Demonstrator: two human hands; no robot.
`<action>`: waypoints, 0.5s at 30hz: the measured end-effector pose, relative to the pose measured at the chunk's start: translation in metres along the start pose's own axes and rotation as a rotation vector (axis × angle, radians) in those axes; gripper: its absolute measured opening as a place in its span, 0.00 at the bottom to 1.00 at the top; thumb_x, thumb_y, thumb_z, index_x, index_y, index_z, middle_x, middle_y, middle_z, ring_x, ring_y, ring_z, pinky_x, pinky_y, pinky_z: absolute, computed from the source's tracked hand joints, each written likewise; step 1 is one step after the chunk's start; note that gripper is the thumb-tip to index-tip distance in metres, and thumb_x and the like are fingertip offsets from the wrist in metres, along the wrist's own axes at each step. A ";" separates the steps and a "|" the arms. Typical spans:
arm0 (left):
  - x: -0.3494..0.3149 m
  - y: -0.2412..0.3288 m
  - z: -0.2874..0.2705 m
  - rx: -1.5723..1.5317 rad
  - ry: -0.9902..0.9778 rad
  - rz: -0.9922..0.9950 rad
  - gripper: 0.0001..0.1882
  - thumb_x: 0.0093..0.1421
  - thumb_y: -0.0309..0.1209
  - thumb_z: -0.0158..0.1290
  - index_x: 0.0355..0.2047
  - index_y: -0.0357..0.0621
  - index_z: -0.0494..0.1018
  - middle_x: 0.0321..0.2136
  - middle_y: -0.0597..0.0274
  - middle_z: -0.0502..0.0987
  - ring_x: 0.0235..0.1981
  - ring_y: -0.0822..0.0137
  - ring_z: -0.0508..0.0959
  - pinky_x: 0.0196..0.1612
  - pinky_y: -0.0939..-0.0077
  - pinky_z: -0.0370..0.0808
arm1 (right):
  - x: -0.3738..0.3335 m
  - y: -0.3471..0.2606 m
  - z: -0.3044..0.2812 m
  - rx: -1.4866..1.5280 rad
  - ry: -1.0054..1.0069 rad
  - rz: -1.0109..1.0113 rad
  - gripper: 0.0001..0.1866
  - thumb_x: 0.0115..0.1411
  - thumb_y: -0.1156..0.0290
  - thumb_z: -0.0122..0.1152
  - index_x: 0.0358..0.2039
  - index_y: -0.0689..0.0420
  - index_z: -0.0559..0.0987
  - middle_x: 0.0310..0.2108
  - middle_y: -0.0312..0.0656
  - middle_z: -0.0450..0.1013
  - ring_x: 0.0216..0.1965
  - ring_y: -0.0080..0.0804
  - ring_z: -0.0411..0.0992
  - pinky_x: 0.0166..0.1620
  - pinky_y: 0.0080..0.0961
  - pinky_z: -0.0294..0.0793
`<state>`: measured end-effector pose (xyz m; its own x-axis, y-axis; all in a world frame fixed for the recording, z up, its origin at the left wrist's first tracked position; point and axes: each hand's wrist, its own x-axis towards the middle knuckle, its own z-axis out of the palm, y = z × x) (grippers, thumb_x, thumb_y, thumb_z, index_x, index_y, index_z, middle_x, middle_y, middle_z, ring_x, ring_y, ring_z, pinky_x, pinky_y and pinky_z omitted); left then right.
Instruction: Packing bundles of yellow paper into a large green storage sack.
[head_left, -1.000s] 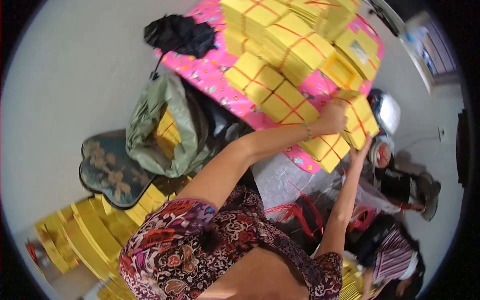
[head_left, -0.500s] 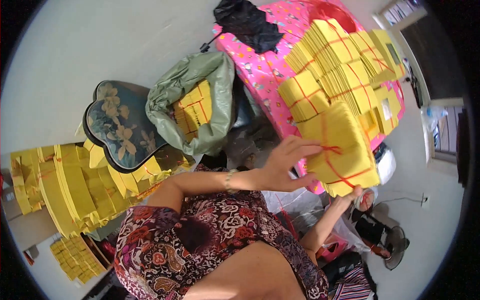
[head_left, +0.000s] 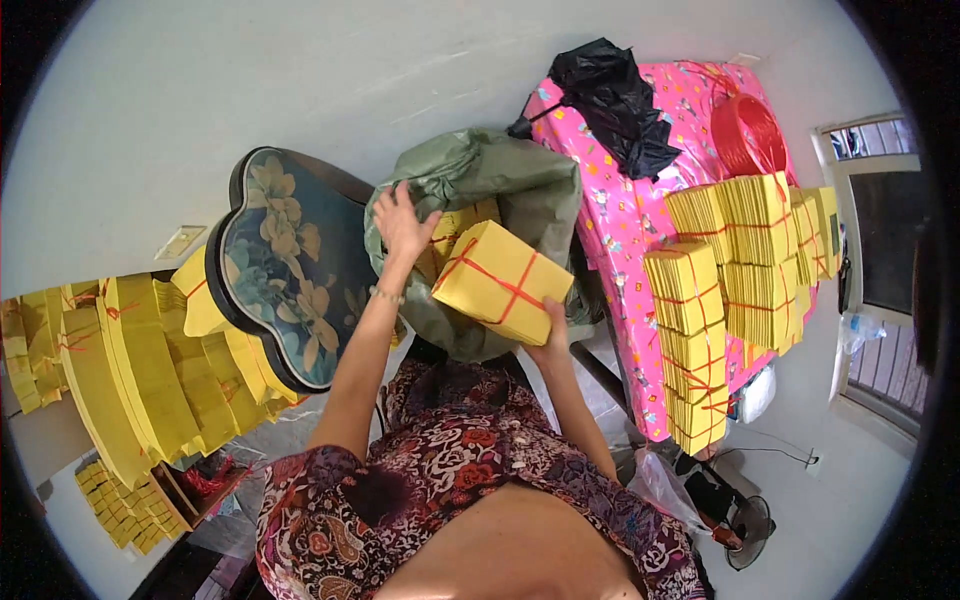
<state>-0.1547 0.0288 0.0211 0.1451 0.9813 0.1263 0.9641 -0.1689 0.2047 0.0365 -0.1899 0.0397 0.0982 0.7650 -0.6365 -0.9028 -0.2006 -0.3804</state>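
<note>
My right hand grips the lower right corner of a yellow paper bundle, tied crosswise with red string. The bundle is tilted over the mouth of a green plastic sack. Inside the sack, more yellow bundles show, partly hidden by the held one. With fingers spread, my left hand rests at the sack's left rim and holds nothing.
A pink patterned table at the right carries stacked yellow bundles, a red string roll and black plastic. Left of the sack stands a flower-patterned padded board, with yellow paper stacks beyond it.
The yellow bundle has moved left from the pink table to above the sack, in my right hand. My left hand has let go of it and moved to the sack's rim.
</note>
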 end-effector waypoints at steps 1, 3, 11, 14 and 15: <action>0.008 -0.005 0.012 0.000 -0.011 -0.002 0.39 0.46 0.43 0.65 0.55 0.43 0.62 0.50 0.44 0.66 0.48 0.55 0.69 0.42 0.68 0.71 | 0.010 0.012 0.002 0.001 0.033 0.005 0.35 0.54 0.54 0.56 0.57 0.59 0.60 0.53 0.48 0.65 0.53 0.42 0.66 0.55 0.40 0.66; 0.024 -0.011 0.033 0.251 -0.327 0.035 0.56 0.39 0.44 0.68 0.63 0.46 0.46 0.57 0.42 0.55 0.58 0.48 0.57 0.48 0.61 0.68 | 0.026 0.026 0.008 -0.024 0.118 0.015 0.33 0.55 0.54 0.55 0.57 0.57 0.60 0.53 0.47 0.65 0.53 0.42 0.66 0.54 0.41 0.65; 0.076 -0.072 0.060 -0.174 -0.331 -0.291 0.13 0.54 0.26 0.51 0.41 0.46 0.76 0.36 0.47 0.74 0.36 0.48 0.76 0.38 0.56 0.75 | 0.083 0.054 0.015 -0.237 0.398 -0.056 0.31 0.53 0.55 0.60 0.51 0.59 0.63 0.46 0.43 0.67 0.48 0.37 0.68 0.51 0.38 0.69; 0.099 -0.077 0.029 -0.380 -0.045 -0.237 0.13 0.53 0.25 0.49 0.39 0.45 0.76 0.34 0.47 0.74 0.35 0.47 0.75 0.40 0.58 0.72 | 0.107 0.061 0.010 -0.276 0.526 -0.009 0.40 0.48 0.58 0.68 0.53 0.65 0.56 0.47 0.47 0.63 0.49 0.37 0.66 0.50 0.37 0.69; 0.103 -0.078 0.020 -0.377 -0.044 -0.241 0.13 0.53 0.25 0.49 0.39 0.45 0.76 0.34 0.47 0.74 0.35 0.47 0.75 0.40 0.58 0.72 | 0.117 0.065 0.019 -0.372 0.628 0.030 0.52 0.42 0.54 0.71 0.57 0.62 0.47 0.52 0.50 0.56 0.52 0.41 0.61 0.52 0.40 0.66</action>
<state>-0.2102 0.1447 -0.0011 -0.0563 0.9984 -0.0079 0.8242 0.0510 0.5640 -0.0183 -0.1017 -0.0467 0.3977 0.2830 -0.8728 -0.7181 -0.4961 -0.4881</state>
